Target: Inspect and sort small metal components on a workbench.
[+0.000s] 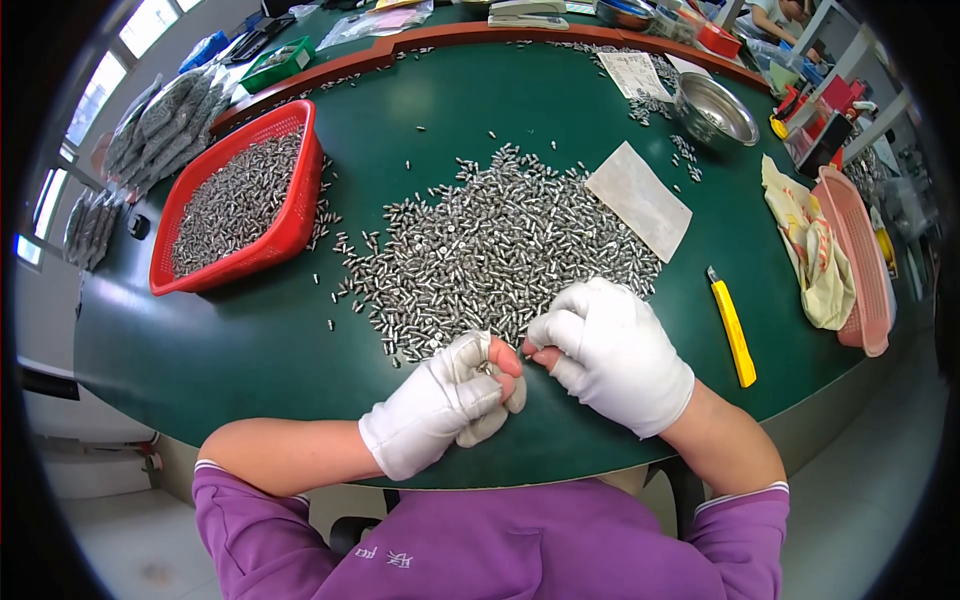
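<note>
two white-gloved hands meet at the near edge of a heap of small metal pins (500,250) on a green table (250,350). the left hand (445,400) is curled around a few pins; the right hand (610,350) pinches narrowly. a loosened grip could spill pins off the table edge.

Both forearms come in from the lower edge, bare below short purple sleeves, elbows spread wide, and angle inward until the hands meet near the front edge of the table. Each hand wears a white glove with the fingertips cut away. The left hand (445,400) is curled into a loose fist, knuckles up, thumb and bare forefinger tips pinched together. The right hand (610,350) lies beside it, back upward, fingers bent down and inward, its bare fingertips almost touching those of the left.
</note>
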The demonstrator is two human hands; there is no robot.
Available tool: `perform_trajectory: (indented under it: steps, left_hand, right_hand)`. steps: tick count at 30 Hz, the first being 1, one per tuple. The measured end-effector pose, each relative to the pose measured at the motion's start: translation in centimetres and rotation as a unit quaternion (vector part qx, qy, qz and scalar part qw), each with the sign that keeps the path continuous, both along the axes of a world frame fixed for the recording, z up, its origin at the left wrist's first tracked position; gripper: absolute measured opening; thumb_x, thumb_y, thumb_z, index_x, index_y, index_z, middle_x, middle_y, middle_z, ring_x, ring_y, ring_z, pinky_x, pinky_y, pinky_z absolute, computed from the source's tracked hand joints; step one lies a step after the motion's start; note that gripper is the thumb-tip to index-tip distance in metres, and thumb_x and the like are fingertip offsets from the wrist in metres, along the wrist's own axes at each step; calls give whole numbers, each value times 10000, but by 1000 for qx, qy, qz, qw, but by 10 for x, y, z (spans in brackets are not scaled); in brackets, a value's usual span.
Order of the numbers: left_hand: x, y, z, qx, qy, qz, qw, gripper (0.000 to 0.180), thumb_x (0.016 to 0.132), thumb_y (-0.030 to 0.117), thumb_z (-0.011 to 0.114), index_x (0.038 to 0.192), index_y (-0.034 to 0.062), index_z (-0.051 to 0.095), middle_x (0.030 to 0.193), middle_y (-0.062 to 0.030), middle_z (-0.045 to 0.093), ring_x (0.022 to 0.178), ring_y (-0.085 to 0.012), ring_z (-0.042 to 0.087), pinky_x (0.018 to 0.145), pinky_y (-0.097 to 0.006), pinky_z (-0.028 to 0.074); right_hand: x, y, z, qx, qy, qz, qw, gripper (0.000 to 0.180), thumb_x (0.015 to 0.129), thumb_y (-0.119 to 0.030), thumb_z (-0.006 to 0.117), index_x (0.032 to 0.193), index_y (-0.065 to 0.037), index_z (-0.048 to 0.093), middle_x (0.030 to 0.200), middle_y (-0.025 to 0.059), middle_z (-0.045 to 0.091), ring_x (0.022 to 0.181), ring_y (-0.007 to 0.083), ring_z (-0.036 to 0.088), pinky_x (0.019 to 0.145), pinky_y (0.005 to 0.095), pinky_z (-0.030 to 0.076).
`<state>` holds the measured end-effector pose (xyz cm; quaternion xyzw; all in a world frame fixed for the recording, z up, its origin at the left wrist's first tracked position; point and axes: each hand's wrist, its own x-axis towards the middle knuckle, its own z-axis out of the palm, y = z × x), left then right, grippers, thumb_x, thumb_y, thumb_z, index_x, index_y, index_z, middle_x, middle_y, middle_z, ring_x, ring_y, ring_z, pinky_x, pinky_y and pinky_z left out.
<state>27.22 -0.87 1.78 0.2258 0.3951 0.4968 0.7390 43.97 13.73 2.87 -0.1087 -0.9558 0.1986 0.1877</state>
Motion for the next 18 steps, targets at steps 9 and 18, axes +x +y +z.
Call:
perform_trajectory:
  steps: [9, 18]
  left_hand:
    - [6, 3, 9, -50, 54, 13, 997, 175, 966, 154, 545, 1114, 113, 461, 898, -14, 549, 570, -40, 408, 481, -184, 298]
    - [7, 4, 8, -55, 36, 24, 998, 132, 977, 154, 550, 1083, 122, 480, 874, -11, 578, 564, -38, 430, 472, -183, 296]
  right_hand:
    - [-4, -3, -1, -87, 78, 18, 993, 158, 728, -120, 742, 858, -124, 651, 845, 42, 599, 814, 259, 588, 715, 380, 480]
    - [-6, -3, -3, -231, 57, 31, 971, 156, 758, -112, 767, 877, -80, 671, 841, 66, 611, 766, 239, 611, 680, 336, 501]
